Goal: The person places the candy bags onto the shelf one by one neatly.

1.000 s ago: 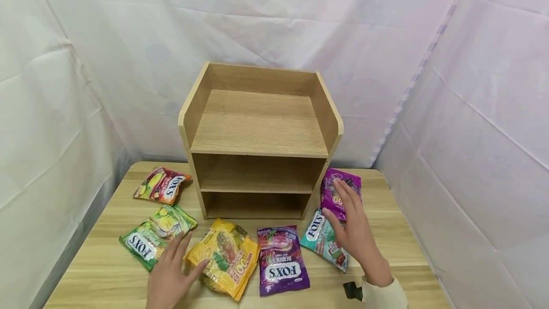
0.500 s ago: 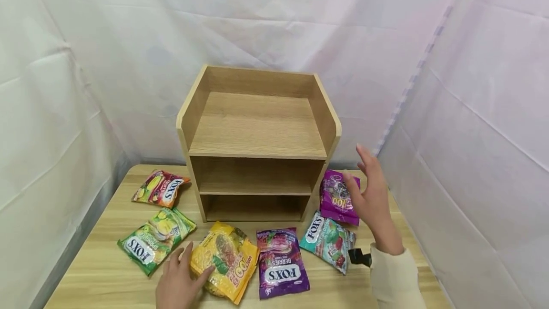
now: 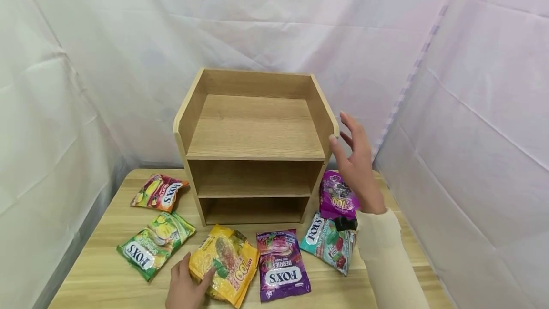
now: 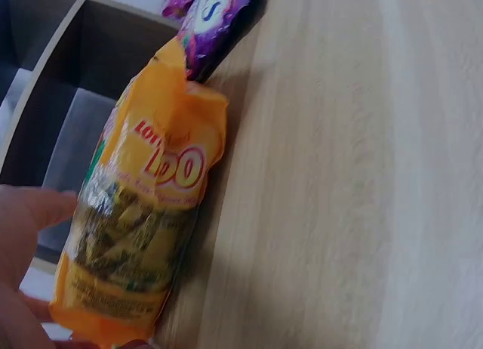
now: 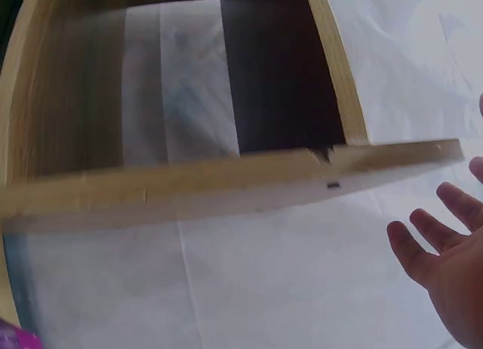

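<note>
My left hand [image 3: 186,283] holds the lower left part of a yellow candy bag [image 3: 225,266], thumb over its front and fingers at its left edge. In the left wrist view, this yellow bag shows its printed "100" and a clear window over the candies. My right hand [image 3: 358,161] is raised with fingers spread, close to the right side panel of a wooden shelf [image 3: 257,156]. From the right wrist view, the fingertips [image 5: 404,243] appear apart from the panel, and nothing is in that hand. Below the right hand lies a magenta candy bag [image 3: 336,199], partly covered by the wrist.
A purple candy bag [image 3: 283,266] lies at front centre, with a teal bag [image 3: 330,244] to its right. On the left are a green bag [image 3: 156,242] and a red-orange bag [image 3: 158,192]. White cloth [image 3: 257,18] encloses the table's back and sides.
My right hand has risen from over the magenta bag, up beside the shelf's side panel. The left hand has shifted slightly right and closer onto the yellow bag.
</note>
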Tool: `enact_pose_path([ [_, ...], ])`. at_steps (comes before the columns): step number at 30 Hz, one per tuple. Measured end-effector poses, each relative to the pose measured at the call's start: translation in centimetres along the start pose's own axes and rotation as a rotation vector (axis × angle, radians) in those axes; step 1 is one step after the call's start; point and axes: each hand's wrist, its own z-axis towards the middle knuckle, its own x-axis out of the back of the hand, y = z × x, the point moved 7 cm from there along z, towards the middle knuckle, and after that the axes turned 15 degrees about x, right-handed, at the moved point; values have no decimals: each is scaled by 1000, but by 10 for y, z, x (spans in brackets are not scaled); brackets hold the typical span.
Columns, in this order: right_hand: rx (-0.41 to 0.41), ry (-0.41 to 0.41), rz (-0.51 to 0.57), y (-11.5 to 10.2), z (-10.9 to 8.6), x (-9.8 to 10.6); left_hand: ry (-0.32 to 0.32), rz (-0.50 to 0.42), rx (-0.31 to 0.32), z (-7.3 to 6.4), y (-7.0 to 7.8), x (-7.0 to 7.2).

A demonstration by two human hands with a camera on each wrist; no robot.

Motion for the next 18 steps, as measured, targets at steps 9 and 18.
enact_pose_path([
  [9, -80, 129, 240, 12, 19, -18, 79, -83, 43, -9, 0, -9],
  [18, 55, 234, 217, 18, 23, -27, 227, -208, 110, -22, -2, -14],
])
